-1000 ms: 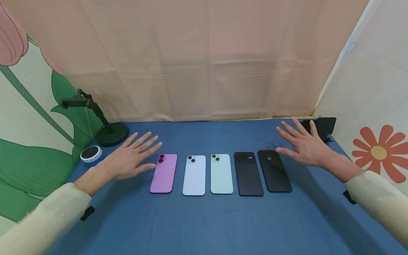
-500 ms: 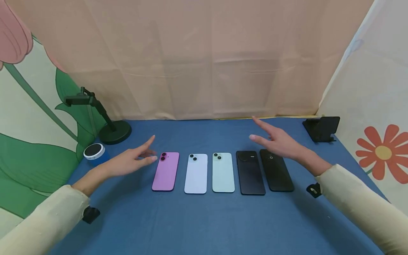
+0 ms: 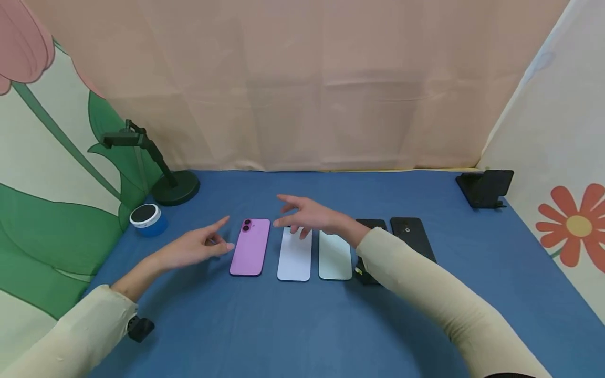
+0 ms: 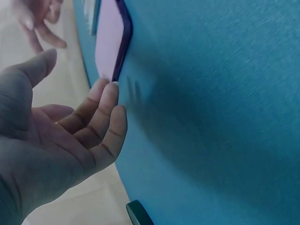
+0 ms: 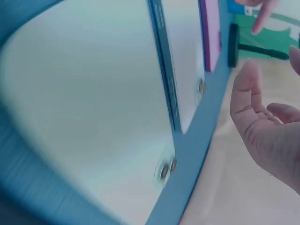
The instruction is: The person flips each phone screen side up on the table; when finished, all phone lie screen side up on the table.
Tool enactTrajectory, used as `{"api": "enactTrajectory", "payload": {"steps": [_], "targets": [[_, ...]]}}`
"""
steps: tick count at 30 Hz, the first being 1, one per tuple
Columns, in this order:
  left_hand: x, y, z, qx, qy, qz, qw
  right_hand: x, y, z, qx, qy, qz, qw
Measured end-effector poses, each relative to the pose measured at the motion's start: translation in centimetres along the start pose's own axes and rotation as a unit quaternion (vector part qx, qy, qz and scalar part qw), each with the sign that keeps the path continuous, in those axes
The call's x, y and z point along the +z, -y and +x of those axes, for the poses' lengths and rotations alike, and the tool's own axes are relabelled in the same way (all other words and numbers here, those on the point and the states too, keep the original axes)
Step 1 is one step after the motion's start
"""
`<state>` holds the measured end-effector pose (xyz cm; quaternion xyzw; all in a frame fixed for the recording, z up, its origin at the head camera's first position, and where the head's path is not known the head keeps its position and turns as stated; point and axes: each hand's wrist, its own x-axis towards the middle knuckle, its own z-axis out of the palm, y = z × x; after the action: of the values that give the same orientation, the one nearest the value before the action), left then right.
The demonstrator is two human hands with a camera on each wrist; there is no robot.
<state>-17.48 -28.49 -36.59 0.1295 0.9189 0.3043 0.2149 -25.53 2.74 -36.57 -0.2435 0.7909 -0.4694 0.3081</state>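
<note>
A row of smartphones lies face down on the blue table. Leftmost is a purple phone [image 3: 250, 249], then a pale lavender phone [image 3: 294, 260], a mint phone [image 3: 334, 260] and two black ones. My left hand [image 3: 191, 248] hovers just left of the purple phone, index finger extended, the others loosely bent, holding nothing. Above the top of the lavender phone is my right hand [image 3: 312, 214], its fingers loosely spread with nothing in them. My right forearm hides part of the inner black phone [image 3: 371, 224]; the outer black phone [image 3: 415, 239] lies right of it.
A dark stand with a round base [image 3: 176, 188] is at the back left. In front of it sits a blue round container [image 3: 153, 224] with a white rim. A black folding phone stand [image 3: 484, 190] occupies the far right corner. A beige cloth [image 3: 302, 105] hangs behind.
My right hand has swept left from beyond the black phones to above the lavender phone. My left hand's spread fingers have bent, leaving the index finger extended beside the purple phone.
</note>
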Motion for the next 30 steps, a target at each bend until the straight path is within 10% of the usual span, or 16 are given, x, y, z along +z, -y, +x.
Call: {"api": "enactTrajectory", "payload": {"steps": [30], "targets": [[3.9, 0.1, 1.1, -0.032, -0.005, 0.201, 0.9791, 3.0, 1.2, 5.4, 0.094, 0.027, -0.014, 0.995]]}}
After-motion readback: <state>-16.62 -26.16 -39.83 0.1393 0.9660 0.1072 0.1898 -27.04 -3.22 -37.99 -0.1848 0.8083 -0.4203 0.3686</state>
